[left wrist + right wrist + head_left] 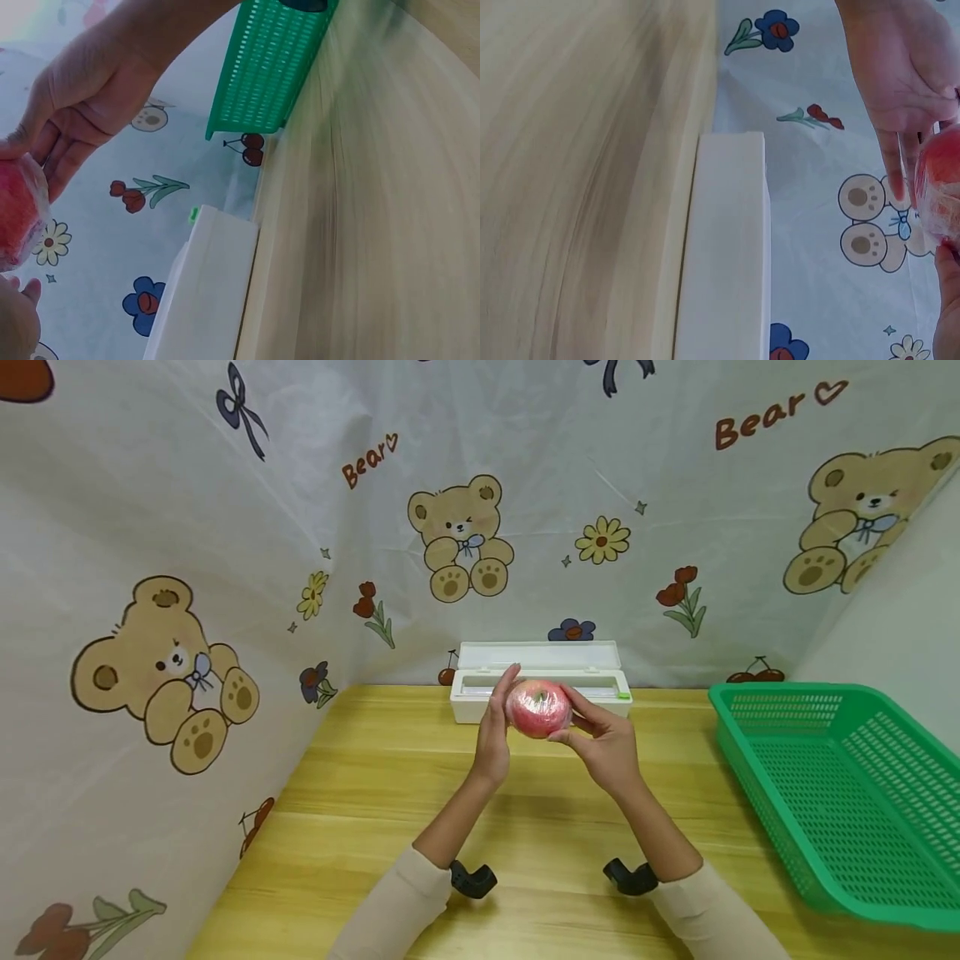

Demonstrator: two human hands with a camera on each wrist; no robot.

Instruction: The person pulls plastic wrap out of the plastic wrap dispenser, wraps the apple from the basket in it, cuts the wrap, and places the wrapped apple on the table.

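A red apple (538,708) wrapped in clear plastic film is held up above the table, between both hands. My right hand (609,745) pinches its right side, thumb below and fingers behind. Against the apple's left side rests my left hand (493,735), its fingers fairly straight and pointing up. The right wrist view shows those straight left fingers beside the apple (939,184). In the left wrist view the right thumb lies on top of the wrapped apple (21,210). Behind the hands stands a long white box (465,708) with its lid raised; the hands hide part of it.
A green plastic basket (780,827) stands at the right of the wooden table (360,843). A white cloth (540,435) printed with bears and flowers hangs behind and along the left. The white box has a small green piece (623,696) at its right end.
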